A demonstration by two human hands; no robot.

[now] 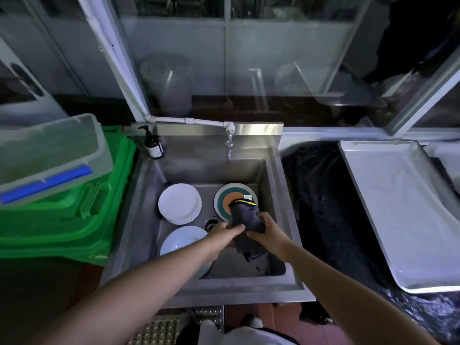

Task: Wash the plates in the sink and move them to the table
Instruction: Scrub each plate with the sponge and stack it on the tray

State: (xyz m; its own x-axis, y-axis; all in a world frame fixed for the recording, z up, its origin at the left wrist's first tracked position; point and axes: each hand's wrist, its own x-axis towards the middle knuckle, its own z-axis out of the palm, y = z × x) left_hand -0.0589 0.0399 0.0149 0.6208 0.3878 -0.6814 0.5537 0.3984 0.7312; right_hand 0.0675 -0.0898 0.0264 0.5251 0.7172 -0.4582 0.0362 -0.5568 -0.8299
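Over the steel sink (278, 185), my left hand (225, 231) and my right hand (267, 230) both grip a dark grey cloth (245, 216) with a yellow stripe. A stack of white plates (179, 203) lies at the sink's back left. At the back right lies a plate with green and orange rings (225, 196), partly hidden by the cloth. A white plate (181, 239) sits at the front left, partly under my left forearm.
A tap (229, 148) hangs over the sink's back wall, with a dark soap bottle (153, 146) to its left. A green bin (74, 215) with a clear plastic box (49, 155) on it stands at the left. A metal tray (403, 207) lies on the black-covered table (321, 195) at the right.
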